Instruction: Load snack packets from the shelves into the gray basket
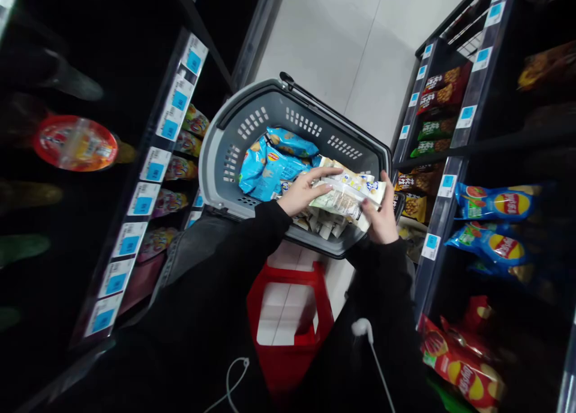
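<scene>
A cream-coloured snack packet lies across the right half of a grey shopping basket. My left hand grips its left end, fingers over the top. At the packet's other end my right hand has its thumb and fingers closed on the edge. Beneath it, more pale packets are piled in the basket, partly hidden. Several shiny blue chip bags fill the basket's left half. The basket's black handle is folded against the far rim.
Dark shelves with price tags run along the left, holding colourful packets. On the right shelves are blue chip bags and red chip bags. A red frame stands below the basket. White earphone cord hangs in front of me.
</scene>
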The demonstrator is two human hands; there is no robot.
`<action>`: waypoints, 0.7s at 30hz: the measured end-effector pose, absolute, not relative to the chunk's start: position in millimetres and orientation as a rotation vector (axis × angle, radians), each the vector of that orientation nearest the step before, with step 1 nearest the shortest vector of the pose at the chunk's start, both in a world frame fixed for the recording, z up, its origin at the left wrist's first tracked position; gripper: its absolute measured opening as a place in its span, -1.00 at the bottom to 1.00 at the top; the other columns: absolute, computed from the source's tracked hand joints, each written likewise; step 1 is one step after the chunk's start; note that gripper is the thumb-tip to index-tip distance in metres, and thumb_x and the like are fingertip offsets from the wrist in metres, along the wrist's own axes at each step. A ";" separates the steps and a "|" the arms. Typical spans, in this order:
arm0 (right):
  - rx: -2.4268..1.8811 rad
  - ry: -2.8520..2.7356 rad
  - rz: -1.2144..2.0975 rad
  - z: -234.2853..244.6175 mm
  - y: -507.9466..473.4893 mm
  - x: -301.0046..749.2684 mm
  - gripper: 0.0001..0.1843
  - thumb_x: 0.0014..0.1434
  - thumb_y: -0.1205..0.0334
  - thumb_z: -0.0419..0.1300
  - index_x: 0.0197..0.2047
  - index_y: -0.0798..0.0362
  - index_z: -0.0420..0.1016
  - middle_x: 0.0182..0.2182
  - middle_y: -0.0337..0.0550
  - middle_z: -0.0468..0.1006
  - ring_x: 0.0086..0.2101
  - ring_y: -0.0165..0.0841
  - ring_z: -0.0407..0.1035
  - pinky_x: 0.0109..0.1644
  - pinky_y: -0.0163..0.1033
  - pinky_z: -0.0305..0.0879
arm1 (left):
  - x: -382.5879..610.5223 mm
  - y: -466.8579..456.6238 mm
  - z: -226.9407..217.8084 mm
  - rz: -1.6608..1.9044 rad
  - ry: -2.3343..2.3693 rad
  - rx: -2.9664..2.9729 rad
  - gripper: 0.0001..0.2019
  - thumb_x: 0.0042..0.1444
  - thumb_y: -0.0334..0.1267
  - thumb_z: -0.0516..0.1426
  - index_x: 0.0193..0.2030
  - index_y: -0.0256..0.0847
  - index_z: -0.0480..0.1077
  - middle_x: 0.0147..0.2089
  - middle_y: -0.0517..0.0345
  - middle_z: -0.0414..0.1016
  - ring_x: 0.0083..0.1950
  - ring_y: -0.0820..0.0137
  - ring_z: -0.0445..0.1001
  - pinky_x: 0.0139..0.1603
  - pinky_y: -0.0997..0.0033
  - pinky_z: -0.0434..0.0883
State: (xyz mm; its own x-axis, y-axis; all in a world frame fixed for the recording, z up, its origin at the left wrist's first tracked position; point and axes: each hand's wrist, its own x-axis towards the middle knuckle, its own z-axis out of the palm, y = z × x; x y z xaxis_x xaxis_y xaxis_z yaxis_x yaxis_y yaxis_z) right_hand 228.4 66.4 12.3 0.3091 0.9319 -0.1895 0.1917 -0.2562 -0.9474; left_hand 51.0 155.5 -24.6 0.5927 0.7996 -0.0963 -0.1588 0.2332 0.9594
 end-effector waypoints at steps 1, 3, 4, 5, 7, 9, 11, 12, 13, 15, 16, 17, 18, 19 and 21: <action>-1.662 -1.057 0.976 8.0 67.9 222.8 -0.02 -0.04 -0.22 0.17 0.30 -0.06 -0.18 0.18 0.00 0.18 0.09 -0.19 0.23 0.12 -0.02 0.21 | 50.9 155.8 -25.3 0.747 0.714 1.164 -0.62 -0.01 -0.13 0.17 -0.02 -0.16 0.42 0.09 0.05 0.40 0.14 0.18 0.30 0.19 0.18 0.16; -1.637 -1.043 0.899 0.7 72.7 214.6 0.00 -0.06 -0.16 0.22 0.31 -0.06 -0.21 0.19 0.01 0.15 0.10 -0.19 0.21 0.13 0.00 0.20 | 50.7 156.3 -25.1 0.779 0.786 1.163 -0.66 -0.05 -0.15 0.21 -0.11 -0.20 0.46 0.03 0.04 0.43 0.10 0.19 0.33 0.17 0.17 0.18; -1.638 -1.038 0.864 -1.8 75.2 212.1 -0.02 -0.04 -0.14 0.21 0.31 -0.08 -0.21 0.19 0.00 0.14 0.10 -0.20 0.21 0.13 0.00 0.20 | 50.7 156.5 -24.4 0.788 0.810 1.146 -0.66 -0.10 -0.16 0.24 -0.15 -0.21 0.47 0.00 0.03 0.45 0.07 0.20 0.35 0.15 0.18 0.21; -1.642 -1.035 0.823 -3.4 77.3 210.5 -0.06 -0.02 -0.12 0.20 0.31 -0.09 -0.17 0.19 -0.02 0.14 0.11 -0.20 0.19 0.14 0.01 0.18 | 51.0 156.6 -23.4 0.789 0.823 1.115 -0.65 -0.16 -0.18 0.27 -0.18 -0.23 0.47 -0.04 0.04 0.46 0.04 0.20 0.36 0.11 0.18 0.24; -1.651 -1.052 0.764 -4.5 79.6 209.6 -0.23 0.01 -0.06 0.20 0.24 -0.08 0.04 0.16 -0.06 0.19 0.12 -0.21 0.16 0.17 0.01 0.14 | 52.2 156.3 -21.3 0.774 0.837 1.011 -0.63 -0.28 -0.22 0.32 -0.24 -0.25 0.47 -0.14 0.06 0.49 -0.05 0.23 0.41 0.02 0.21 0.30; -1.656 -1.085 0.765 -4.6 79.2 210.2 -0.44 0.02 0.00 0.20 0.09 -0.04 0.29 0.09 -0.08 0.28 0.11 -0.21 0.17 0.19 0.01 0.10 | 54.0 155.6 -19.7 0.757 0.853 0.884 -0.63 -0.36 -0.27 0.35 -0.31 -0.27 0.46 -0.25 0.11 0.50 -0.14 0.27 0.43 -0.06 0.24 0.35; -1.660 -1.093 0.806 -5.9 77.1 210.8 -0.59 0.02 0.05 0.21 -0.05 0.00 0.42 0.00 -0.09 0.37 0.06 -0.22 0.22 0.19 0.00 0.09 | 55.9 154.8 -19.4 0.746 0.875 0.775 -0.64 -0.41 -0.30 0.35 -0.36 -0.28 0.45 -0.31 0.14 0.49 -0.21 0.30 0.44 -0.12 0.26 0.37; -1.661 -1.076 0.817 -7.2 75.9 210.7 -0.63 0.01 0.07 0.22 -0.11 0.02 0.46 -0.04 -0.10 0.40 0.02 -0.23 0.25 0.18 -0.01 0.11 | 56.7 154.3 -19.8 0.742 0.888 0.734 -0.65 -0.44 -0.32 0.35 -0.39 -0.29 0.45 -0.34 0.15 0.49 -0.23 0.31 0.44 -0.14 0.26 0.37; -1.664 -1.049 0.821 -8.8 74.8 210.3 -0.67 0.00 0.08 0.23 -0.16 0.03 0.49 -0.08 -0.10 0.41 0.00 -0.24 0.27 0.17 -0.02 0.13 | 57.4 153.9 -20.4 0.738 0.904 0.700 -0.65 -0.46 -0.33 0.35 -0.42 -0.30 0.44 -0.36 0.16 0.48 -0.25 0.32 0.44 -0.15 0.26 0.38; -1.680 -0.996 0.824 -11.8 73.6 209.2 -0.74 -0.04 0.10 0.26 -0.28 0.05 0.52 -0.16 -0.11 0.43 -0.06 -0.26 0.30 0.14 -0.05 0.16 | 58.3 153.1 -21.9 0.732 0.950 0.650 -0.67 -0.50 -0.35 0.35 -0.48 -0.31 0.44 -0.42 0.18 0.47 -0.30 0.34 0.44 -0.18 0.26 0.38; -1.696 -0.979 0.829 -12.8 73.5 208.8 -0.77 -0.06 0.11 0.27 -0.33 0.06 0.52 -0.19 -0.11 0.43 -0.08 -0.26 0.31 0.13 -0.07 0.17 | 58.6 152.7 -22.6 0.731 0.977 0.633 -0.68 -0.52 -0.36 0.35 -0.51 -0.31 0.43 -0.44 0.19 0.46 -0.33 0.35 0.43 -0.20 0.26 0.38; -1.716 -0.970 0.834 -13.3 73.7 208.7 -0.79 -0.07 0.12 0.28 -0.36 0.06 0.52 -0.22 -0.11 0.43 -0.10 -0.26 0.32 0.11 -0.07 0.18 | 58.9 152.3 -23.2 0.730 1.000 0.619 -0.69 -0.54 -0.37 0.35 -0.53 -0.31 0.43 -0.46 0.19 0.45 -0.35 0.36 0.43 -0.21 0.26 0.39; -1.740 -0.971 0.841 -13.4 74.1 209.0 -0.80 -0.08 0.12 0.28 -0.38 0.06 0.52 -0.25 -0.11 0.43 -0.12 -0.26 0.32 0.10 -0.08 0.19 | 59.3 151.8 -23.6 0.727 1.016 0.605 -0.70 -0.55 -0.37 0.35 -0.55 -0.31 0.42 -0.47 0.20 0.45 -0.36 0.36 0.43 -0.22 0.26 0.39; -1.762 -0.977 0.845 -13.2 74.6 209.7 -0.80 -0.08 0.13 0.28 -0.39 0.06 0.52 -0.27 -0.11 0.44 -0.13 -0.26 0.32 0.09 -0.08 0.20 | 59.7 151.4 -23.9 0.719 1.026 0.590 -0.70 -0.56 -0.37 0.35 -0.56 -0.31 0.42 -0.48 0.20 0.44 -0.38 0.36 0.43 -0.23 0.25 0.39; -1.792 -0.999 0.850 -12.4 75.5 211.9 -0.82 -0.07 0.13 0.26 -0.39 0.05 0.52 -0.27 -0.11 0.44 -0.13 -0.26 0.32 0.08 -0.08 0.20 | 60.9 150.5 -24.6 0.706 1.039 0.557 -0.72 -0.56 -0.37 0.34 -0.59 -0.31 0.41 -0.50 0.20 0.44 -0.40 0.36 0.43 -0.26 0.24 0.39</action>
